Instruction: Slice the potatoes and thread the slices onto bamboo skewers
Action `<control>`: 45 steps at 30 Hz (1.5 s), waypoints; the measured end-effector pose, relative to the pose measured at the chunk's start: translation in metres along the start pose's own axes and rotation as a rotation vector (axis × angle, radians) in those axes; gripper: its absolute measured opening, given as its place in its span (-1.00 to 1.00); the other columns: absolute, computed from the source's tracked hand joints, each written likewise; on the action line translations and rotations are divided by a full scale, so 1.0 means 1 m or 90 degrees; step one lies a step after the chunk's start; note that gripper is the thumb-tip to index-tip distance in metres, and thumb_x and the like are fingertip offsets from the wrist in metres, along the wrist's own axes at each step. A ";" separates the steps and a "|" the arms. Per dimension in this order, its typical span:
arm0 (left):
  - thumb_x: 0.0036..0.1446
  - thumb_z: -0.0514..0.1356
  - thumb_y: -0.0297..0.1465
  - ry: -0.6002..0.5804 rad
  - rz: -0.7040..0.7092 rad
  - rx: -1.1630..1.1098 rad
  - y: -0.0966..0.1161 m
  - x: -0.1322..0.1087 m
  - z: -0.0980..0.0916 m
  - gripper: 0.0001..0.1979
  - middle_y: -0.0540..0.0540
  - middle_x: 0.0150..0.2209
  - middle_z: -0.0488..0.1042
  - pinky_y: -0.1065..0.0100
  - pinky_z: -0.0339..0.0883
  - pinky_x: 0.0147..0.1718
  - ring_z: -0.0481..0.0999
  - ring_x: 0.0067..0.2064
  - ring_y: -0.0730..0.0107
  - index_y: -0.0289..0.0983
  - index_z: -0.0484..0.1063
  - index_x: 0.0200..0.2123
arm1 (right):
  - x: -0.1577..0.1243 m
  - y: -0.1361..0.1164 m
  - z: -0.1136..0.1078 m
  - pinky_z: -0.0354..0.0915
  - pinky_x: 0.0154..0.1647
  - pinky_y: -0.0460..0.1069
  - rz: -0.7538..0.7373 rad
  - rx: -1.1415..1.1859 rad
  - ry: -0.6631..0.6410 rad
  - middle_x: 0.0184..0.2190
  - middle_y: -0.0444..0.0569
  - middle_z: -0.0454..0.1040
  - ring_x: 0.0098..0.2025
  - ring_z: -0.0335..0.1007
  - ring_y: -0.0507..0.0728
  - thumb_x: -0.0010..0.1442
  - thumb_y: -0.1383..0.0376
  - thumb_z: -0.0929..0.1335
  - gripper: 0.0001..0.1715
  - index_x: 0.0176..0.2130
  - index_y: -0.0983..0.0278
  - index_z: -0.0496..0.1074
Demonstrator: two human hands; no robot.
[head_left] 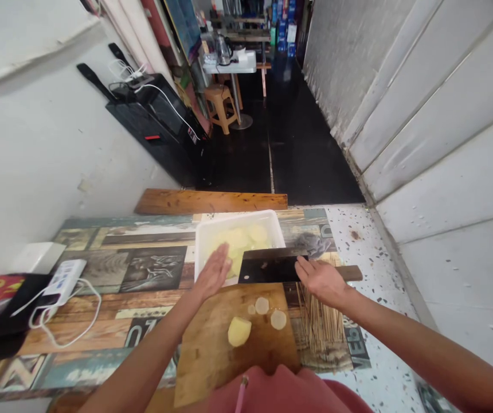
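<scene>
My right hand (pixel 323 282) grips a dark-bladed cleaver (pixel 270 267) near where the wooden handle meets the blade. Its broad blade hangs over the near right corner of a white plastic tub (pixel 202 244). Pale yellow potato slices (pixel 246 236) lie in that tub. With fingers stretched out, my left hand (pixel 215 272) is over the tub's near left side and holds nothing that I can see. Below both hands, a wooden cutting board (pixel 203 350) bears a cut piece of potato (pixel 239 331) and a few thin slices (pixel 278 319).
Thin bamboo skewers (pixel 321 324) lie right of the board, near a grey cloth (pixel 313 244). A white power strip (pixel 63 281) with a looped cable sits at left. Beyond the patterned tabletop stand a black case (pixel 156 126), a plastic stool (pixel 220 106) and a white table (pixel 244 63).
</scene>
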State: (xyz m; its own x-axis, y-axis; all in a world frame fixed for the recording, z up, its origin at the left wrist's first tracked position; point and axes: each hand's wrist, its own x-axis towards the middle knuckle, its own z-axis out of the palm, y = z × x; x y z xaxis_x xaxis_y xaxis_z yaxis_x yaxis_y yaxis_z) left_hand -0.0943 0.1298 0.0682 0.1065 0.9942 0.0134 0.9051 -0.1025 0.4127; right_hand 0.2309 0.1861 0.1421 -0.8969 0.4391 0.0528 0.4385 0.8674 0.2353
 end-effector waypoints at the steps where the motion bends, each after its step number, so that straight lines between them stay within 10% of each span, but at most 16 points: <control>1: 0.25 -0.17 -0.26 0.076 -0.057 0.004 -0.002 0.000 0.002 -0.48 -0.26 0.20 0.09 0.08 0.00 0.14 0.03 0.23 0.20 -0.35 -0.03 0.22 | -0.008 0.003 -0.002 0.31 -0.35 0.04 0.023 0.012 0.008 -0.10 0.31 0.42 -0.30 0.41 0.18 0.06 0.55 0.21 -0.62 -0.11 0.51 0.39; 4: 0.23 -0.13 -0.30 0.079 0.016 -0.008 0.020 -0.014 0.017 -0.59 -0.25 0.04 0.30 0.08 0.10 0.06 0.21 0.13 0.16 -0.31 0.20 0.09 | -0.039 0.006 -0.008 0.32 -0.32 0.02 0.131 0.058 0.036 -0.10 0.25 0.44 -0.26 0.42 0.18 0.11 0.43 0.24 -0.67 -0.12 0.48 0.40; 7: 0.22 -0.09 -0.38 -0.224 0.209 -0.027 0.062 -0.037 0.041 -0.71 -0.13 -0.21 0.43 0.22 0.23 -0.11 0.38 -0.12 0.26 -0.22 0.37 -0.13 | -0.073 -0.006 -0.013 0.32 -0.35 -0.04 0.273 0.111 0.061 -0.12 0.12 0.47 -0.30 0.44 0.12 0.16 0.33 0.25 -0.71 -0.15 0.40 0.41; 10: 0.10 0.03 -0.46 -0.327 0.101 0.034 0.089 -0.047 0.065 -0.79 -0.16 -0.18 0.39 0.28 0.22 -0.18 0.35 -0.13 0.24 -0.28 0.38 -0.20 | -0.102 -0.030 -0.013 0.33 -0.36 -0.07 0.354 0.159 0.065 -0.17 0.04 0.50 -0.31 0.45 0.09 0.17 0.32 0.25 -0.74 -0.16 0.36 0.41; 21: -0.09 0.12 -0.49 -0.354 -0.060 -0.079 0.091 -0.038 0.077 -0.91 -0.06 -0.43 0.41 0.37 0.16 -0.34 0.36 -0.35 0.34 -0.29 0.38 -0.43 | -0.154 -0.096 -0.009 0.37 -0.32 -0.06 0.511 0.325 -0.012 -0.18 0.02 0.50 -0.30 0.48 0.10 0.18 0.31 0.21 -0.73 -0.16 0.31 0.40; 30: -0.07 0.09 -0.54 -0.408 0.062 -0.174 0.117 -0.048 0.094 -0.70 -0.13 -0.26 0.46 0.28 0.20 -0.17 0.40 -0.21 0.26 -0.28 0.41 -0.21 | -0.172 -0.111 -0.007 0.36 -0.38 -0.06 0.544 0.325 -0.042 -0.22 0.01 0.52 -0.34 0.49 0.11 0.19 0.30 0.20 -0.72 -0.16 0.30 0.41; 35: -0.12 0.09 -0.59 -0.367 0.011 -0.002 0.132 -0.053 0.102 -0.80 -0.23 -0.25 0.38 0.21 0.20 -0.21 0.36 -0.19 0.16 -0.35 0.38 -0.34 | -0.170 -0.114 -0.010 0.37 -0.37 -0.06 0.524 0.335 -0.035 -0.21 0.02 0.51 -0.33 0.49 0.11 0.20 0.30 0.19 -0.71 -0.14 0.31 0.39; 45: -0.08 0.15 -0.46 -0.344 -0.057 -0.189 0.119 -0.045 0.077 -0.84 -0.07 -0.35 0.46 0.35 0.24 -0.27 0.42 -0.28 0.31 -0.28 0.42 -0.34 | -0.171 -0.113 -0.004 0.39 -0.40 -0.04 0.511 0.328 -0.011 -0.27 0.01 0.53 -0.38 0.50 0.13 0.17 0.29 0.19 -0.72 -0.15 0.27 0.38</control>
State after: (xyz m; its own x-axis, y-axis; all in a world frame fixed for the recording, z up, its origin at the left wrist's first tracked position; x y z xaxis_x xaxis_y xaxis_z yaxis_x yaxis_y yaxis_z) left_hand 0.0406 0.0708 0.0470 0.2989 0.8341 -0.4637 0.7753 0.0711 0.6276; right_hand 0.3341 0.0122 0.1108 -0.3179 0.9481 -0.0018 0.8980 0.3005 -0.3213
